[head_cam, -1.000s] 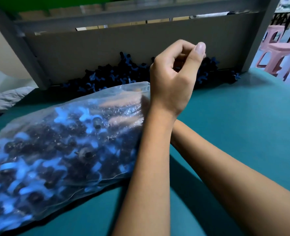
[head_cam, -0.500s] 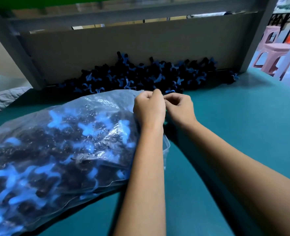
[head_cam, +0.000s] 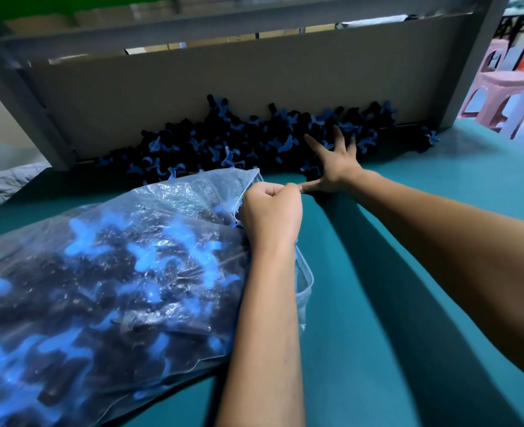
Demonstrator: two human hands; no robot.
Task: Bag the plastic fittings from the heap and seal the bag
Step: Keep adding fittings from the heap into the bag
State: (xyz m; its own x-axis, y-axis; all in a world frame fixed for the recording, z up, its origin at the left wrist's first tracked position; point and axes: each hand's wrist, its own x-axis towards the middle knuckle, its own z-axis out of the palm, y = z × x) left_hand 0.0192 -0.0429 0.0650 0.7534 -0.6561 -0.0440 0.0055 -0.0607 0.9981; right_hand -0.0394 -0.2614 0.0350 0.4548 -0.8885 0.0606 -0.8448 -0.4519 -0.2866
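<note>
Gripping the gathered mouth of the clear plastic bag point(head_cam: 110, 272), the left hand point(head_cam: 271, 212) was closed in a fist around the film at the bag's upper right corner, knuckles up, with the forearm lying across the bag's right edge. The right hand point(head_cam: 334, 167) was spread wide with straight fingers and held nothing; its fingertips rested on or just above the near edge of the heap of fittings point(head_cam: 254, 140), and its thumb pointed back toward the left fist, close to touching it. The bag lay on its side on the teal table top point(head_cam: 393, 288), bulging with black and blue fittings and appearing nearly full; its mouth was not seen sealed, and a loose flap of film showed beside the left forearm. The heap lay just beyond the bag, banked against the grey backboard point(head_cam: 193, 97) between the posts of the grey frame point(head_cam: 33, 118). A pink stool point(head_cam: 494, 97) stood well apart at the far right. Judgement: the filling step was in hand, with the left hand keeping the mouth while the right reached for more stock. The next move would call for the right hand to curl round a handful, and for the left to slacken the mouth enough to admit it without spilling; sealing remained outstanding
</note>
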